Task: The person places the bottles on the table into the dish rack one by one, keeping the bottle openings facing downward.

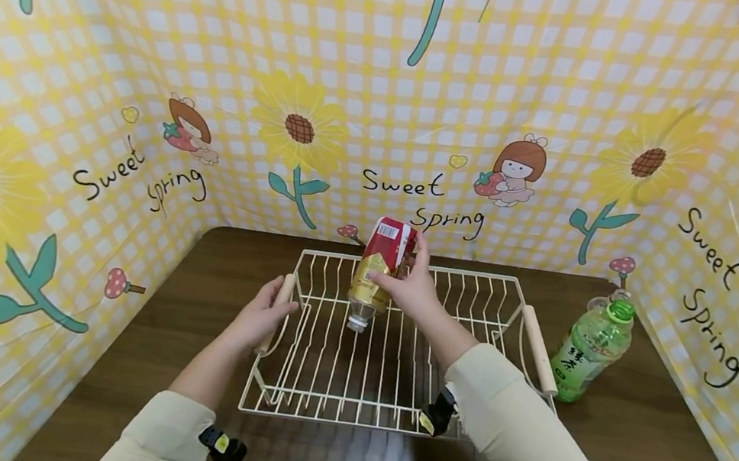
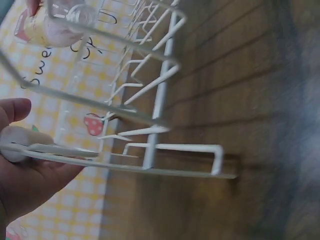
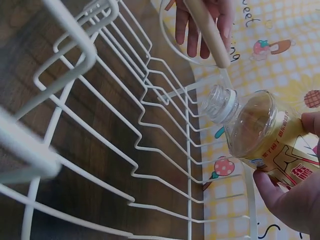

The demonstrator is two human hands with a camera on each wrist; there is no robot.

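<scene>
Right grip (image 1: pixel 416 288) around neck-down bottle (image 1: pixel 375 262)

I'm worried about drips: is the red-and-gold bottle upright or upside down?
Upside down: the right hand holds the bottle with its neck pointing downward.

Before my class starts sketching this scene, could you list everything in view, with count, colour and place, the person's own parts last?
Drink bottle: one, clear with red-and-gold label, above the rack, neck down
Rack: one, off-white wire, on the table
Handles: two, pale wood, at the rack's sides
Green bottle: one, green, right of the rack
Table: one, dark brown, beneath
Cloth: yellow-and-white check with prints, behind and around
Wrist cameras: two, black, one per wrist
Sleeves: two, cream, on the forearms
Left hand: one, at the rack's left handle
Right hand: one, holding the drink bottle
</scene>
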